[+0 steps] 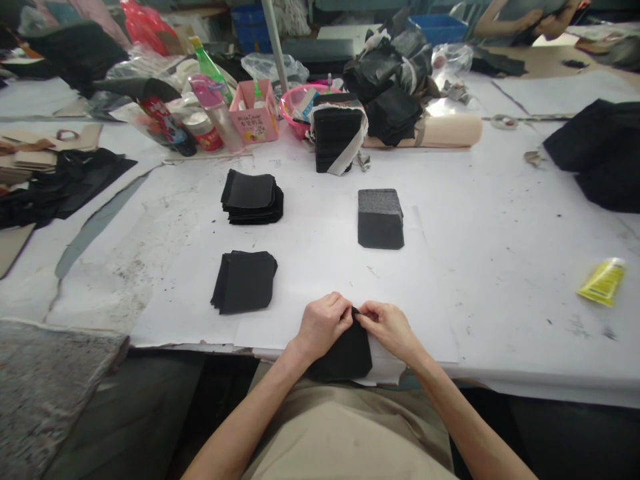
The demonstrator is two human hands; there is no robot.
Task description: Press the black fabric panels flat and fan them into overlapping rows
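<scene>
At the table's near edge lies a black leather-like piece (345,353) with cut corners. My left hand (325,323) pinches its top edge, fingers closed. Close beside it, my right hand (387,327) grips the same edge between thumb and fingertips. The fingertips of both hands nearly meet there, and part of the piece is hidden under the left hand. Beyond my hands on the left are two stacks of similar black pieces, a nearer stack (247,283) and a farther stack (253,197). To the right of these lies an overlapped grey-and-black stack (381,220).
A yellow tube (603,281) lies at the right. Farther back stand a bound black stack (337,137), a pink box (255,113), a pink basin (295,110) and a beige roll (450,131). Black material (600,153) lies far right. Another person's arms (525,23) show at the back.
</scene>
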